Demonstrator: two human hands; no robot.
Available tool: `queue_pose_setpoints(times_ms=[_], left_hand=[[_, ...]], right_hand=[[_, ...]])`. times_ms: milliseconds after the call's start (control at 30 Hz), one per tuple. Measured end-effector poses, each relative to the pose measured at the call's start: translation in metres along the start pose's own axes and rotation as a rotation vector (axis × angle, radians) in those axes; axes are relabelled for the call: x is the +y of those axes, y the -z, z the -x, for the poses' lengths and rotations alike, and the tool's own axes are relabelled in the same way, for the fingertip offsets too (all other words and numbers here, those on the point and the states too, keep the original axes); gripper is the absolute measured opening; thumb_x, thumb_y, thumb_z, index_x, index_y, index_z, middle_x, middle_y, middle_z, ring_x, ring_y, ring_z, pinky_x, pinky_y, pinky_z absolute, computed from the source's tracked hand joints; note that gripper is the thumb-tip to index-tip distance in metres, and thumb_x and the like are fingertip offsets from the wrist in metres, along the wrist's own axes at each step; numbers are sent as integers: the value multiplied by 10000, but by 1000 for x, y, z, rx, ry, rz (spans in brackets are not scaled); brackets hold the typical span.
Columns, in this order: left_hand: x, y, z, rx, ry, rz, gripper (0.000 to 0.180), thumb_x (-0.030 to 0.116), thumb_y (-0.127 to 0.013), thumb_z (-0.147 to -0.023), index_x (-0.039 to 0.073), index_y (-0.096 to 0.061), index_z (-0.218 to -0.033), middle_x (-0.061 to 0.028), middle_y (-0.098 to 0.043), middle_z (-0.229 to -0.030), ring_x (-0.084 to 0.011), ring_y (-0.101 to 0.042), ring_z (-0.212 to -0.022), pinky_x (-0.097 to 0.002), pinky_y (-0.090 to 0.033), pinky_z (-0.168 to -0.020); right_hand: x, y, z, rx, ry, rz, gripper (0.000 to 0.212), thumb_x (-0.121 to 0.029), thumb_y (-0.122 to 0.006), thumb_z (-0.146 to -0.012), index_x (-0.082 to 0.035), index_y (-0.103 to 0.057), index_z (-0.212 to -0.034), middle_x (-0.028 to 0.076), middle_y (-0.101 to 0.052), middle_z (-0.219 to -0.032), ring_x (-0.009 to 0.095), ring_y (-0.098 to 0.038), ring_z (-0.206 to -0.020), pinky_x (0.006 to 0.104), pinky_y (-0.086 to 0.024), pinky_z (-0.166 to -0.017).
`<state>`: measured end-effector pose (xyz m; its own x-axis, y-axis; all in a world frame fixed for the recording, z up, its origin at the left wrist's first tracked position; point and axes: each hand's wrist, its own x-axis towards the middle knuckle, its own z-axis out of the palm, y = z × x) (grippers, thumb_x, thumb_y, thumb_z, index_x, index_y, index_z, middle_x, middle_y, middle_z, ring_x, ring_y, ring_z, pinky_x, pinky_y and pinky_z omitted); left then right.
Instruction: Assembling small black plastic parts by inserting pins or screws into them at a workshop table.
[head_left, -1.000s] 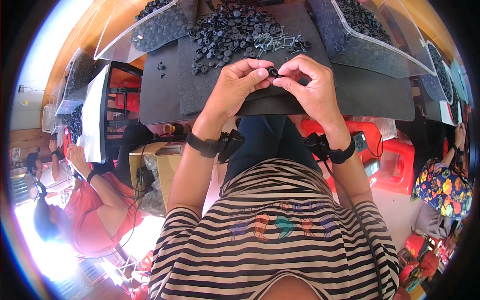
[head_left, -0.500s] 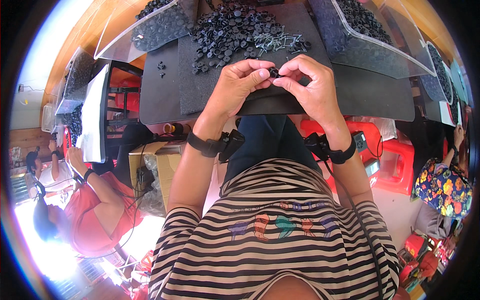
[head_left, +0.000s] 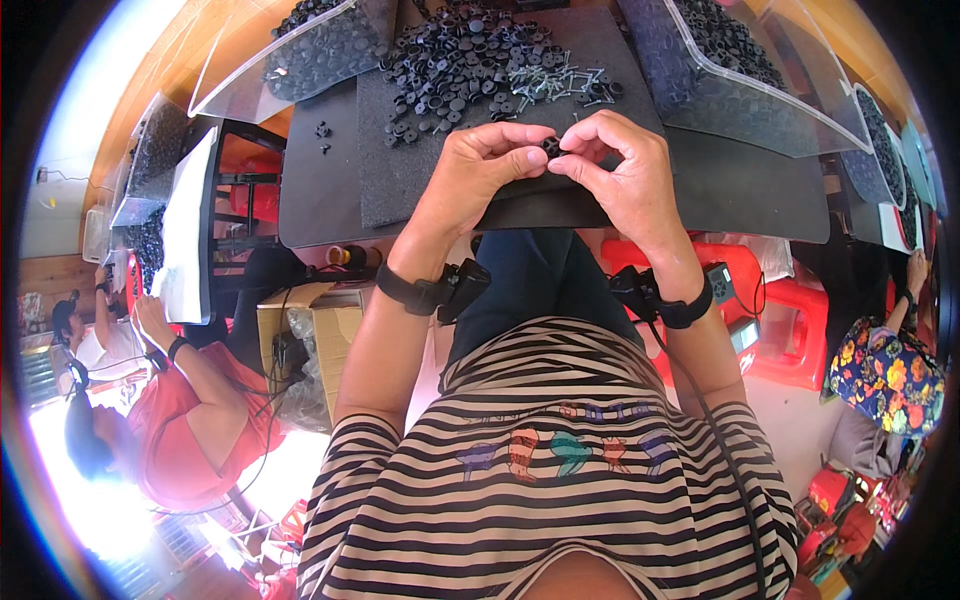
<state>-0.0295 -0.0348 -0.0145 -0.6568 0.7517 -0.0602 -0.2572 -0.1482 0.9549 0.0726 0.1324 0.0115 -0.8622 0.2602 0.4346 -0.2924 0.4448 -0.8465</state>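
Note:
A small round black plastic part (head_left: pixel 551 147) is pinched between both of my hands, above the front of a dark mat (head_left: pixel 390 185). My left hand (head_left: pixel 478 170) grips its left side with thumb and fingertips. From the other side, the thumb and forefinger of my right hand (head_left: pixel 625 165) close on it. My fingers hide much of the part. Beyond my hands lies a heap of black round caps and rings (head_left: pixel 465 60), with a pile of silver screws (head_left: pixel 550 85) at its right.
Clear plastic bins of black parts stand at the table's back left (head_left: pixel 290 75) and back right (head_left: pixel 740 95). A few small black pieces (head_left: pixel 322 131) lie on the left of the table. A cardboard box (head_left: pixel 325 340) sits below. Other people work at both sides.
The black part has turned between my fingers, and its ribbed or openwork face now shows more. My hands have barely shifted otherwise.

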Motion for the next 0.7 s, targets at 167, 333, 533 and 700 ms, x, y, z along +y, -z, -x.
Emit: queue_pose_setpoints(times_ms=[167, 333, 533, 700], left_hand=[[2, -1, 1, -5, 10, -33, 225, 23, -673, -901, -8, -675, -1123, -77, -700, -1004, -130, -667, -879, -256, -557, -810], [5, -3, 1, -2, 12, -73, 215, 26, -670, -905, -16, -679, -1115, -70, -703, -962, -122, -666, -845, -244, -557, -783], [6, -7, 2, 17, 4, -82, 230, 68, -698, -892, -34, -688, -1097, -83, -712, -939, -111, -676, -807, -223, -563, -763], [9, -9, 2, 14, 22, -116, 221, 79, -687, -902, -38, -693, -1089, -82, -714, -938, -110, -675, -800, -222, -558, -756]], right_hand=[[0, 1, 1, -3, -31, 0, 188, 24, -789, -700, -4, -644, -816, 27, -642, -759, 103, -593, -668, 251, -485, -637], [2, 2, -1, -9, 66, 11, 210, 19, -807, -686, 1, -632, -801, 41, -632, -742, 100, -621, -641, 250, -492, -582], [0, 6, -4, -37, 157, 71, 218, -4, -813, -682, -2, -630, -800, 59, -635, -750, 151, -645, -655, 274, -507, -604], [2, 7, -6, -78, 200, 69, 203, -5, -800, -690, -9, -632, -805, 74, -633, -764, 201, -648, -677, 299, -509, -614]])
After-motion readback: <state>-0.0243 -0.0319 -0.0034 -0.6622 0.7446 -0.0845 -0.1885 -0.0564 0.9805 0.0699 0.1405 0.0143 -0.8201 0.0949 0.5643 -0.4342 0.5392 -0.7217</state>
